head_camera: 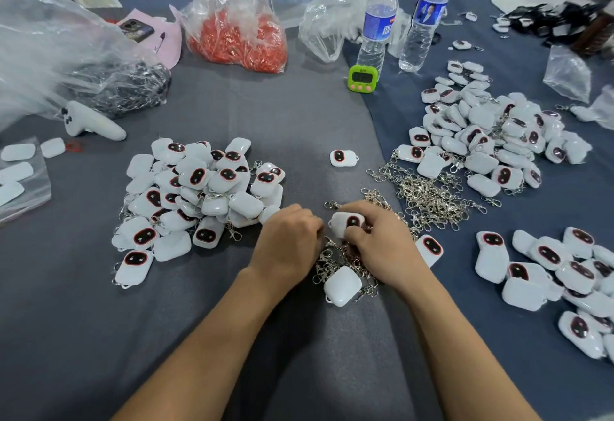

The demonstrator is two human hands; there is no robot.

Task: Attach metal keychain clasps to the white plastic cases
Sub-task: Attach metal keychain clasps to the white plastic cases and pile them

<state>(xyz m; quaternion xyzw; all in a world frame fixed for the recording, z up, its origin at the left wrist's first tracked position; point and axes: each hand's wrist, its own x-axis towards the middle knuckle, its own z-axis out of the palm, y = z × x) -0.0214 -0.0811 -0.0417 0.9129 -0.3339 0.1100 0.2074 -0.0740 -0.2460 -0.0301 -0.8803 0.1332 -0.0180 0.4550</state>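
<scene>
r hand curls round a white case near frame centre. thumb + fingertips pinch it, w/ its dark red-rimmed window facing up. l hand sits just at that case's 9 o'clock, fingers curled in toward it. its fingertips are hidden, so we can't tell if it pinches anything.

at the held case's 6 o'clock we see a small clasp heap on the grey cloth, partly under both hands. a second case lies window-down on that heap.

from the hands:
- 9-10 o'clock: left case pile, several w/ clasps hanging off.
- 12 o'clock: a lone case, well apart.
- 2 o'clock: loose clasps spread wide, touching the far case pile behind.
- 3-4 o'clock: near-right cases.
- far 12-1 o'clock: green timer, w/ two water bottles just behind it.
- 11 o'clock: plastic bag of red bits.
- 10 o'clock: white controller.
</scene>
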